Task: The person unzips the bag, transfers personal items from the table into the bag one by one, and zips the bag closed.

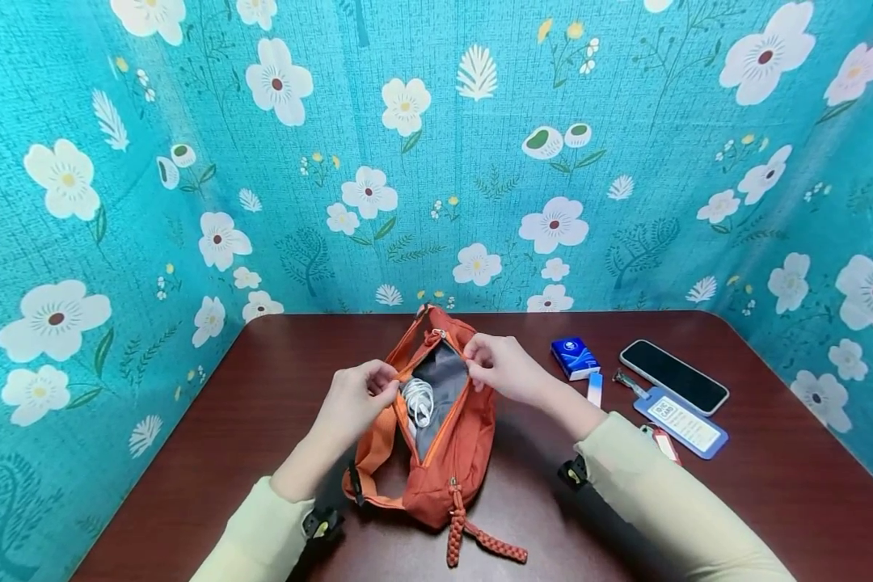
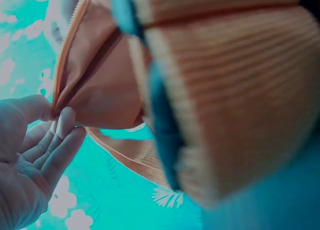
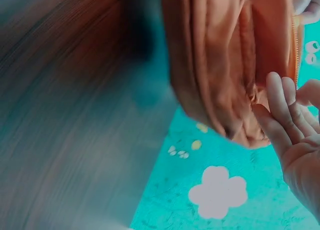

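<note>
Left of the blue packet (image 1: 575, 358), the orange bag (image 1: 471, 453) looks soft, light and prone to sagging, so probably best held by its opposite zipper edges (image 1: 447, 423), which the left hand (image 1: 358, 396) and right hand (image 1: 508, 370) pinch.

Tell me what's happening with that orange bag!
A person is holding the orange bag open on the table. The left hand pinches one edge of the unzipped opening and the right hand pinches the other. A coiled white cable lies inside. Over to the right, outside the bag, are a blue packet, a phone and a blue card holder.
</note>
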Available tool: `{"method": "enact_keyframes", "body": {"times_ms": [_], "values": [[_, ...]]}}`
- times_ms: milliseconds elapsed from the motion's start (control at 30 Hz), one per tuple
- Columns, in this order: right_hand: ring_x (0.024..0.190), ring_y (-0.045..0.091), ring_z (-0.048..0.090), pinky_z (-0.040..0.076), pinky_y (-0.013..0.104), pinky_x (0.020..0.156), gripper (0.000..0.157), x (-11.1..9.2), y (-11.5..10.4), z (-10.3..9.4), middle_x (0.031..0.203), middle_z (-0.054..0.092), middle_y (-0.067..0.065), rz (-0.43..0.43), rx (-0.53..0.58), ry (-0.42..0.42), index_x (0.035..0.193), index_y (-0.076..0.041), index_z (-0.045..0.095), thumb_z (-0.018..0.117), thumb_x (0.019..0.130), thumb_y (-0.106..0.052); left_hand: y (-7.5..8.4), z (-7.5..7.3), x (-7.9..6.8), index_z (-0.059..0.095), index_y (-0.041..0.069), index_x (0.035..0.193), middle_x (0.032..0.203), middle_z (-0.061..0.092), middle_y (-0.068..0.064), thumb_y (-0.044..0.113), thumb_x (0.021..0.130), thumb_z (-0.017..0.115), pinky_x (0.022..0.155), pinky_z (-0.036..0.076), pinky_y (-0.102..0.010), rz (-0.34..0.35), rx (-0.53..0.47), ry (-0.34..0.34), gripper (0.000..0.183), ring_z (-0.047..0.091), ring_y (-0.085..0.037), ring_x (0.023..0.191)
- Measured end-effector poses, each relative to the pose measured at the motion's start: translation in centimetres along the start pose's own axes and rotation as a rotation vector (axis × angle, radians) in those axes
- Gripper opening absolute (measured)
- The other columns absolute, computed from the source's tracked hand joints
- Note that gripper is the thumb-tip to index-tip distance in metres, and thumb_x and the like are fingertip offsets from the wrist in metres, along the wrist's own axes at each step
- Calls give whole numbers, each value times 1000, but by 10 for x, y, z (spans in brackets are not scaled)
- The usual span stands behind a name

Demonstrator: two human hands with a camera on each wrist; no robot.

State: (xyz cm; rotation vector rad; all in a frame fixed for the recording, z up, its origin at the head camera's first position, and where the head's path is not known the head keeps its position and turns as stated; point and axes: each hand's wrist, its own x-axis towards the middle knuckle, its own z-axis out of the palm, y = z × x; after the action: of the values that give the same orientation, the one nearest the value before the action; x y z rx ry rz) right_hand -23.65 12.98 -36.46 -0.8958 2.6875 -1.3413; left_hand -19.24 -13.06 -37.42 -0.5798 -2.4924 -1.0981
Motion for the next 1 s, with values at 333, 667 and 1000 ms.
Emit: {"method": "enact_keyframes", "body": {"times_ms": [333, 667, 1000], "values": [[60, 21, 61, 50, 29, 56, 9, -2, 15, -7, 66, 62, 0, -27, -114, 38, 92, -5, 57, 62, 89, 1, 8, -22, 7, 71, 5, 85, 68, 62, 3, 1, 82, 72, 58, 50, -27, -27, 52, 18, 5, 55, -11, 61], [60, 19, 64, 50, 26, 55, 7, -1, 18, 18, 68, 65, -2, -41, -105, 42, 99, -4, 61, 63, 93, -5, 4, 2, 2, 70, 3, 86, 70, 62, 6, 5, 83, 72, 58, 49, -26, -51, -38, -43, 4, 56, -8, 61], [56, 20, 63, 50, 30, 51, 52, -11, 5, 34, 66, 64, 1, 58, 46, -59, 133, 0, 41, 69, 89, -6, 4, 8, 2, 69, 7, 87, 69, 60, 7, 3, 84, 72, 57, 49, -26, -72, -39, -48, 5, 55, -8, 61]]}}
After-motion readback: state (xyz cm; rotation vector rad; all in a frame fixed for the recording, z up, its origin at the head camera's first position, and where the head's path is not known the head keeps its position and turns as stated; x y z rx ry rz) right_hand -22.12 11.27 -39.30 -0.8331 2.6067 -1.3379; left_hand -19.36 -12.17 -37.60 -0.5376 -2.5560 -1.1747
